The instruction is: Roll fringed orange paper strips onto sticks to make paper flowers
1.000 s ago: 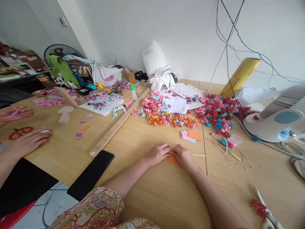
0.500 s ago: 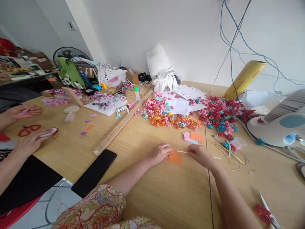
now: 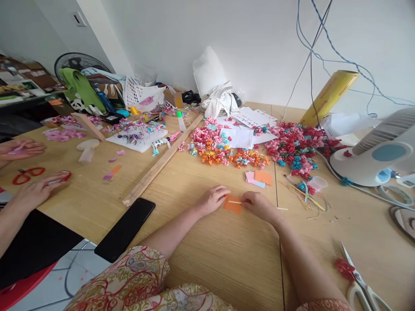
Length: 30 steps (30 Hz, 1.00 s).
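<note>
In front of me on the wooden table lies a square of orange paper [image 3: 232,207]. My left hand [image 3: 212,201] is at its left edge, the fingertips closed on that side. My right hand [image 3: 259,205] pinches a thin white strip [image 3: 235,202], one end of which lies over the orange paper while the other sticks out past the wrist. Behind the hands rests a small pile of pink, blue and orange paper pieces [image 3: 263,177]. White-handled scissors [image 3: 356,274] lie at the lower right, a red paper bunch beside the blades.
Heaps of small pink, orange and red paper flowers [image 3: 223,149] spread across the back. A wooden bar [image 3: 162,162] runs diagonally at left, near a black phone [image 3: 126,229]. At far left a co-worker's hand [image 3: 39,185] holds something red. A white fan [image 3: 372,151] stands right.
My right hand has moved left toward the left hand, bringing the strip's end across the orange paper. The left hand stays at the paper's edge. The whole view has shifted slightly.
</note>
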Available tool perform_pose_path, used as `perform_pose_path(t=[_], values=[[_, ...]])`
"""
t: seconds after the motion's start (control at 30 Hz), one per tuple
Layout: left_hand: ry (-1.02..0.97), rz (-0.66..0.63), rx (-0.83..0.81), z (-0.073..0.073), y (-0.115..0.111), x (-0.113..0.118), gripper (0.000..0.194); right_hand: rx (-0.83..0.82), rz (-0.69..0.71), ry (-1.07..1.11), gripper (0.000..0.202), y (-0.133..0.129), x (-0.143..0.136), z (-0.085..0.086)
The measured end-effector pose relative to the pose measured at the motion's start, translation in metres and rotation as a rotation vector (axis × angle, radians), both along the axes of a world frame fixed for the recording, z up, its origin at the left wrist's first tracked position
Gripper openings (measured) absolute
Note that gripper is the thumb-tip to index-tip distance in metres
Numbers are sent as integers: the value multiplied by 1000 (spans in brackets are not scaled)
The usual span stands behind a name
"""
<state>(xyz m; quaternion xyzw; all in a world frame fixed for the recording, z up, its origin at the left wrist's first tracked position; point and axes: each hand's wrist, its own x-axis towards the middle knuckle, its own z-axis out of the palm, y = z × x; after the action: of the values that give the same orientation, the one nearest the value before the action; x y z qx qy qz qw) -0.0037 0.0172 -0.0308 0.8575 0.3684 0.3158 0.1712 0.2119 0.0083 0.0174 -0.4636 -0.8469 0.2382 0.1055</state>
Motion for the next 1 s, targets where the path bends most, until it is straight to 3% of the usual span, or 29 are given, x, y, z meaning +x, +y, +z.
perform_pose_path(t=[0.23, 0.43, 0.6, 0.7, 0.8, 1.0], values=[[45, -70, 1, 2, 2, -3, 33, 15, 0, -17, 11, -1, -2, -3], [58, -25, 28, -5, 7, 0, 17, 18, 8, -23, 11, -1, -7, -7], [-14, 9, -13, -3, 6, 4, 20, 33, -24, 8, 11, -1, -14, -12], [-51, 38, -63, 6, 3, 2, 21, 48, -34, 14, 13, -3, -16, -13], [32, 44, -83, 22, 1, -4, 9, 53, -46, -13, 14, -4, -17, -12], [525, -78, -142, 52, -13, -13, 4, 61, -80, -127, 14, -6, -18, -12]])
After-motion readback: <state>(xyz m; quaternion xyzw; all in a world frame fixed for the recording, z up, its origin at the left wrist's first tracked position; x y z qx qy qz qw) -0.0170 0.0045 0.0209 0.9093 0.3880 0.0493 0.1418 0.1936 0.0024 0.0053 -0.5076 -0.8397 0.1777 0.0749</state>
